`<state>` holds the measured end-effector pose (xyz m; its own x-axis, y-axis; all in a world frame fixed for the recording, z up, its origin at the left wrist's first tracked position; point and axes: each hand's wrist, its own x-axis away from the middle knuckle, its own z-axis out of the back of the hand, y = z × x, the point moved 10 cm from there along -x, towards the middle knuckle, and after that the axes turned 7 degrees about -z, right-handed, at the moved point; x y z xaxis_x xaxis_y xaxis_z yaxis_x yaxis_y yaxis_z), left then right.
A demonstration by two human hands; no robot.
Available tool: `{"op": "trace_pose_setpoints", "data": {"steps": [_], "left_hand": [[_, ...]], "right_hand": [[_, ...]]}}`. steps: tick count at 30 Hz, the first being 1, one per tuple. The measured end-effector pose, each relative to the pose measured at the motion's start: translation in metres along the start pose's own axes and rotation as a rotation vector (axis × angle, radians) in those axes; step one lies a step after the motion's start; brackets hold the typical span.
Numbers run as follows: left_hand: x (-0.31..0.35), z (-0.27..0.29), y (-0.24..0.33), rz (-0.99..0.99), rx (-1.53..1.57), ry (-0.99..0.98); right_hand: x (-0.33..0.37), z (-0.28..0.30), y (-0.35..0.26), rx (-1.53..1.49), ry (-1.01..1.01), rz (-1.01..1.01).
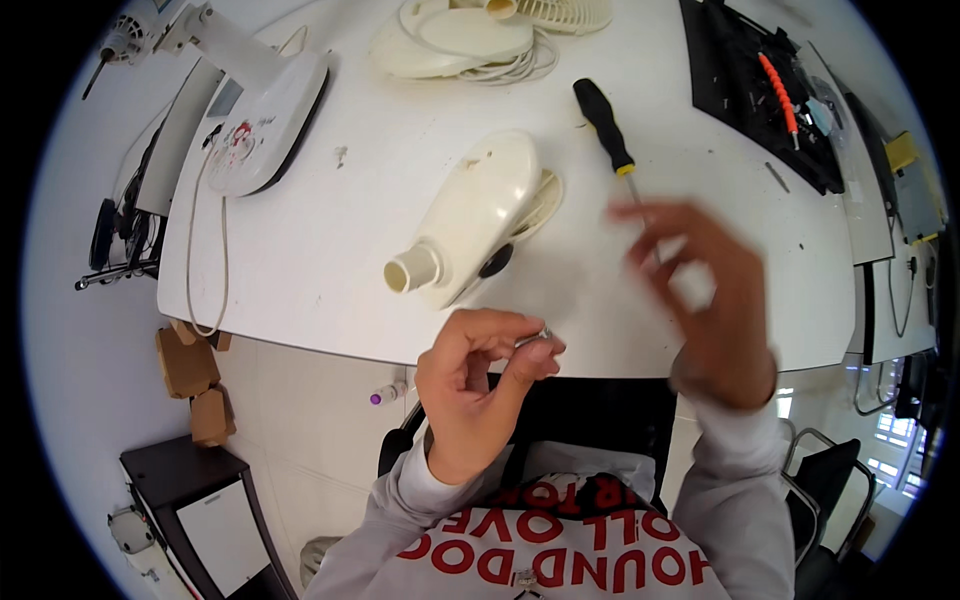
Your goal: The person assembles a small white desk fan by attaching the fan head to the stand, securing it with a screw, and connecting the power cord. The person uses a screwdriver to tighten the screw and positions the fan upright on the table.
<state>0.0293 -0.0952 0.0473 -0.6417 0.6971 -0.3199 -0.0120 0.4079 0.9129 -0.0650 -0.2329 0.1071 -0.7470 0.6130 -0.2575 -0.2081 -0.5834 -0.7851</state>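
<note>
My left hand (475,385) is raised by the table's near edge, thumb and fingertips pinched on a small silvery metal piece (533,338); its exact kind is too small to tell. To the right, my right hand (705,285) is blurred by motion, its fingers apart over the shaft of a screwdriver (605,125). That screwdriver has a black handle with a yellow collar and lies on the table pointing towards me. Ahead of my left hand rests a cream plastic housing (485,205) with a round socket at its near end and a black knob at its side.
On the white table (330,250), a white stand with an oval base (270,130) is at the far left, its cable hanging over the edge. More cream parts with a coiled cord (460,45) lie at the back. A black tool case (740,90) is at the far right.
</note>
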Motion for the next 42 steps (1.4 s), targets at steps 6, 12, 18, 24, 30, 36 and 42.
{"op": "trace_pose_setpoints", "data": {"steps": [6,12,18,24,30,36,42], "left_hand": [[-0.001,0.000,0.003,-0.047,0.072,-0.008],[0.000,0.002,0.004,-0.100,0.027,-0.029],[-0.001,-0.005,-0.011,-0.028,0.080,-0.016],[-0.005,-0.009,-0.009,-0.056,0.027,-0.002],[-0.004,-0.004,-0.011,-0.105,0.081,0.027],[-0.007,-0.009,-0.002,-0.215,-0.138,-0.039],[-0.012,-0.010,-0.001,-0.242,-0.096,-0.016]], "right_hand": [[-0.089,-0.010,0.067,0.770,0.184,0.075],[-0.090,0.013,0.096,0.330,0.107,-0.167],[-0.019,0.107,0.058,-0.846,0.233,0.002],[0.010,0.089,0.058,-1.350,0.039,0.177],[0.011,0.063,0.077,-1.334,0.109,0.091],[0.015,0.056,0.084,-1.304,0.131,0.076],[0.017,0.064,0.096,-1.393,0.150,0.128]]}}
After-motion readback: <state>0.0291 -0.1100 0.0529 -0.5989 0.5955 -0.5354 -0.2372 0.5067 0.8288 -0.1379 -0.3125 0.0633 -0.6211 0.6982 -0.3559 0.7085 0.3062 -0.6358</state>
